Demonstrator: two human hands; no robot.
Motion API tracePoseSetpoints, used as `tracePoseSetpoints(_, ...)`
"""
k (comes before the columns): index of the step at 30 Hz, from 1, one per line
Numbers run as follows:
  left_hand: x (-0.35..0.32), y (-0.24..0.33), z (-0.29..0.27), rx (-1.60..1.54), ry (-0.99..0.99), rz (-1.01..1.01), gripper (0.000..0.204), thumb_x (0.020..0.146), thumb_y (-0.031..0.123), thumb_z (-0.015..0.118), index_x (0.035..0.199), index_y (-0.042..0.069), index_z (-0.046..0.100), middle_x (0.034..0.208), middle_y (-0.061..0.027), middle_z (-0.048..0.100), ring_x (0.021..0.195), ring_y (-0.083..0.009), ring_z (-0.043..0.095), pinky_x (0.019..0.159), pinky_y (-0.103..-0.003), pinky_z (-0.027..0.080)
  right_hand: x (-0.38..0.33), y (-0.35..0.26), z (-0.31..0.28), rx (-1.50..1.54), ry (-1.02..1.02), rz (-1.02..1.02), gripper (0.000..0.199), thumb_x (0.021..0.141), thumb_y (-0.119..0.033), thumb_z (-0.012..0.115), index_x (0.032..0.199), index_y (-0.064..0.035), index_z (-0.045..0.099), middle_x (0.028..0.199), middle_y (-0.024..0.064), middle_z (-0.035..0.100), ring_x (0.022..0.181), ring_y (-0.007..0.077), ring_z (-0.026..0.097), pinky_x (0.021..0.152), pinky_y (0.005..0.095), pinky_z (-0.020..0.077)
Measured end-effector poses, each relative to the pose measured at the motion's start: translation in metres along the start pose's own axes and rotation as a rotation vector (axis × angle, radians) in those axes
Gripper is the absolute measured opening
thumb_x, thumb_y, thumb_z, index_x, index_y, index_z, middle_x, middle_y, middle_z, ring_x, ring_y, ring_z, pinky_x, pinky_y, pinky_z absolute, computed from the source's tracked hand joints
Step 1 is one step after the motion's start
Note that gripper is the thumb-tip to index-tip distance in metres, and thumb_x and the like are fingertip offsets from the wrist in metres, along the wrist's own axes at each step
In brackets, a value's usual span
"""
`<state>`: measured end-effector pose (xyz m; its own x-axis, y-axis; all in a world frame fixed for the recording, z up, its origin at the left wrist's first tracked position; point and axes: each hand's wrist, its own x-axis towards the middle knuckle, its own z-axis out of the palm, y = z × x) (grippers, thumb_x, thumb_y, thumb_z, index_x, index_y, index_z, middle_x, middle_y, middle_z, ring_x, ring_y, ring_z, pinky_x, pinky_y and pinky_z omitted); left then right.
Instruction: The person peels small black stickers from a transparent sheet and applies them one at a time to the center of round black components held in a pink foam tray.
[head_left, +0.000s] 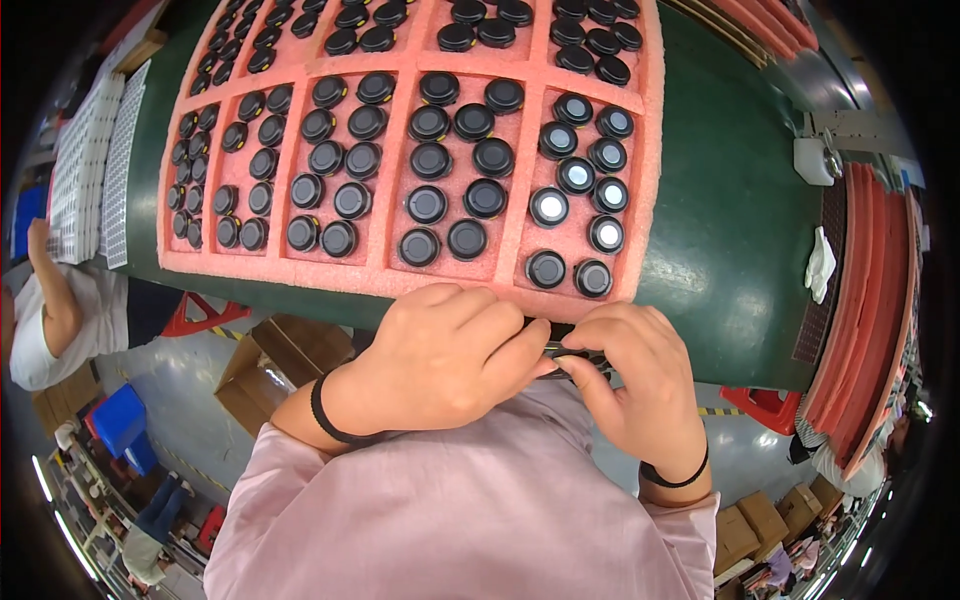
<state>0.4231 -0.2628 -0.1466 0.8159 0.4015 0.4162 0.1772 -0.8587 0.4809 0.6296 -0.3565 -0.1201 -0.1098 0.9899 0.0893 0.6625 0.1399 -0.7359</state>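
My left hand and my right hand meet just in front of the tray's near edge. Their fingertips pinch together around a small dark piece, mostly covered by the fingers, so its kind cannot be told. Beyond them lies a pink foam tray split into compartments. Round black discs with raised centres stand in it, such as one black disc near the front. In the front right compartment, several discs have pale, shiny tops; two near its front edge, including the black disc, look dark on top.
The tray rests on a green tabletop. To the right are a white bottle, a crumpled white cloth and stacked pink foam sheets. White trays are stacked at the left, near another person's arm. An open cardboard box is below.
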Motion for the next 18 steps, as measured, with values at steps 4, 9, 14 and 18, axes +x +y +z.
tracePoseSetpoints(4,-0.0004,-0.0021,0.0043,0.070,0.053,0.044,0.027,0.080,0.023,0.079,0.097,0.003,0.073,0.076,-0.0019,0.056,0.061,-0.0177,0.055,0.053,-0.031,0.043,0.0020,-0.0022,0.0041,0.005,-0.008,0.017,0.019,0.080,-0.003,0.076,0.095,-0.0046,0.065,0.091,0.0099,0.068,0.084,0.0325,0.066,0.075,0.0423,0.0494)
tracePoseSetpoints(9,-0.0009,-0.0024,0.0021,0.107,0.072,0.050,0.026,0.081,0.025,0.078,0.095,0.004,0.072,0.074,-0.0008,0.054,0.060,-0.0155,0.054,0.051,-0.029,0.041,0.0044,-0.0009,0.0025,0.021,-0.036,0.027,0.020,0.080,-0.001,0.075,0.096,-0.0041,0.064,0.092,0.0104,0.069,0.084,0.0330,0.066,0.076,0.0431,0.0496)
tracePoseSetpoints(14,-0.0032,-0.0036,0.0017,0.140,0.096,0.058,0.025,0.081,0.025,0.078,0.094,0.004,0.072,0.072,0.0006,0.052,0.059,-0.0137,0.053,0.050,-0.028,0.040,0.0081,-0.0070,0.0036,0.053,-0.017,0.090,0.022,0.078,0.000,0.076,0.095,-0.0042,0.063,0.092,0.0103,0.067,0.086,0.0335,0.065,0.077,0.0437,0.0488)
tracePoseSetpoints(18,-0.0048,-0.0046,-0.0003,0.144,0.048,0.088,0.024,0.081,0.026,0.079,0.092,0.005,0.072,0.071,0.0017,0.049,0.059,-0.0126,0.052,0.050,-0.028,0.040,0.0097,-0.0064,0.0019,0.043,-0.033,0.041,0.024,0.075,0.000,0.078,0.093,-0.0049,0.063,0.092,0.0093,0.065,0.087,0.0331,0.062,0.078,0.0427,0.0468)
